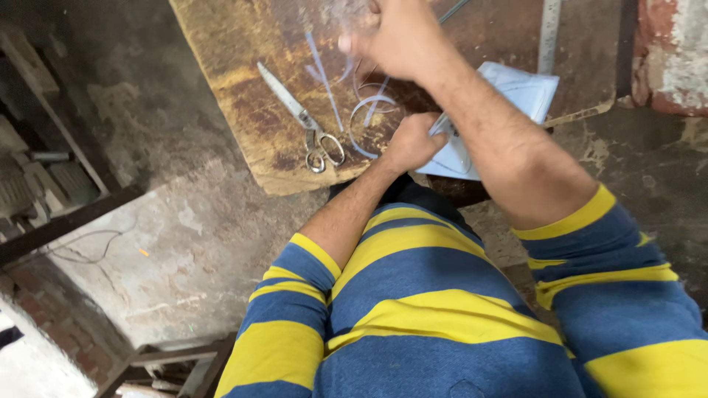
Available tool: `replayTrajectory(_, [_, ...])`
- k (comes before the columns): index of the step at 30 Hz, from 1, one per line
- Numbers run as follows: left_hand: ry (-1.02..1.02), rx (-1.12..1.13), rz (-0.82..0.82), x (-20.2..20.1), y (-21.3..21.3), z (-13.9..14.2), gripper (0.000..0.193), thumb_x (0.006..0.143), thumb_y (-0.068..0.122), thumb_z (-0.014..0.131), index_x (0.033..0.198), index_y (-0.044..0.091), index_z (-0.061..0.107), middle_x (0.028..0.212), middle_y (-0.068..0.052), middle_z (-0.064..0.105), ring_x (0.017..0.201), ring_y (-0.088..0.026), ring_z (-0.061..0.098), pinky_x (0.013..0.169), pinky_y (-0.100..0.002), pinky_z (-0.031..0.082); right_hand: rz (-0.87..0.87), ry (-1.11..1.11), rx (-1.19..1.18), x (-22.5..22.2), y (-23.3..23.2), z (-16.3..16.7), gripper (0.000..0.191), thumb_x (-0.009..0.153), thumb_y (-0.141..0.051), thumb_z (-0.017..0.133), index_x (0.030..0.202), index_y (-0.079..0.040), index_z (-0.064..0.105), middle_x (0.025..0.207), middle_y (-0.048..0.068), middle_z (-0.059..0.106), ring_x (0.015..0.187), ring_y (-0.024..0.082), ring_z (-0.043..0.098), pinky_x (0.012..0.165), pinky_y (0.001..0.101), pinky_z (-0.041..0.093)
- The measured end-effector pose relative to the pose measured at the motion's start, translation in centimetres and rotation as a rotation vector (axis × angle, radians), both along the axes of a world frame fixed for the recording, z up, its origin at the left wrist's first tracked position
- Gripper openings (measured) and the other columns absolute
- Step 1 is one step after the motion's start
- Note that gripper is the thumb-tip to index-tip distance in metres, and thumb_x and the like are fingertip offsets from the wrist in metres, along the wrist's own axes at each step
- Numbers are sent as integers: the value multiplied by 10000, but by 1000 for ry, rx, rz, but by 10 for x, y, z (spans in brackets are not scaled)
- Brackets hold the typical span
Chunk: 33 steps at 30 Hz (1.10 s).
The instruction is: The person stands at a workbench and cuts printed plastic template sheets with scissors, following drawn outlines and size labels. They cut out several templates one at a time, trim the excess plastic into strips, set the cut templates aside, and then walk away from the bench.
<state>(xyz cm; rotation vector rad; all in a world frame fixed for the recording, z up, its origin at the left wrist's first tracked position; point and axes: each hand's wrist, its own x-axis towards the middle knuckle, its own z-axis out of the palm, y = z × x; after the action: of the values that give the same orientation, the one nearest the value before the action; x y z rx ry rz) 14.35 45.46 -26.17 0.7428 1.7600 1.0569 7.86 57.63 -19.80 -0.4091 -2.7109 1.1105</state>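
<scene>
My left hand [411, 141] is closed at the near edge of a worn wooden board [243, 66], pressing on the corner of a white sheet [520, 90] that lies there. My right hand [389, 38] is raised over the board's far part, slightly blurred. Its fingers are pinched on a thin pale strip [322, 74] that trails down to curled loops of strip [366, 110] between the hands. Metal scissors [306, 124] lie on the board just left of my left hand, blades pointing away.
A steel ruler [548, 33] lies at the board's far right. Rough concrete floor [184, 221] surrounds the board, with a loose wire [88, 247] on it. A wooden frame [66, 214] and bricks [44, 184] stand to the left.
</scene>
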Motion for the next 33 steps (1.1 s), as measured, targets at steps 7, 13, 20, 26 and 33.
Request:
replayTrajectory(7, [-231,-76,66,-2,-16,-1,286,851,180,715,1083,15,739,883,-143,781,795,-221,747,768,-361,578,-208,22,-403,85,69,-9,347,955,-75,852,1251,30,705,1044,75,720,904,99,690,777,245,587])
replayTrajectory(13, [-540,34,279,-19,-40,-2,250,926,54,696,1157,-39,712,1013,-93,772,867,-141,700,792,-300,581,-640,-129,-551,156,157,-24,238,965,-99,828,1162,-28,716,978,45,741,792,80,706,659,221,584])
replayTrajectory(20, [-559,135,460,-49,-32,5,230,945,15,691,1168,-39,695,1052,-83,763,897,-123,702,814,-284,587,-640,-252,-272,160,167,-40,296,895,-133,881,1132,-16,748,975,65,752,807,121,692,672,273,561])
replayTrajectory(26, [-485,83,545,-82,-3,18,210,962,35,695,1142,-71,712,1013,-107,773,845,-136,709,763,-286,591,-587,-96,-129,126,170,-38,294,903,-146,891,1113,1,747,972,94,765,858,172,743,765,317,595])
replayTrajectory(33, [-512,34,689,-113,48,27,211,945,31,686,1116,-91,696,968,-144,761,762,-177,700,645,-340,588,-528,-61,517,88,214,-61,530,678,-121,895,1133,-4,649,1084,203,674,978,413,667,836,472,567])
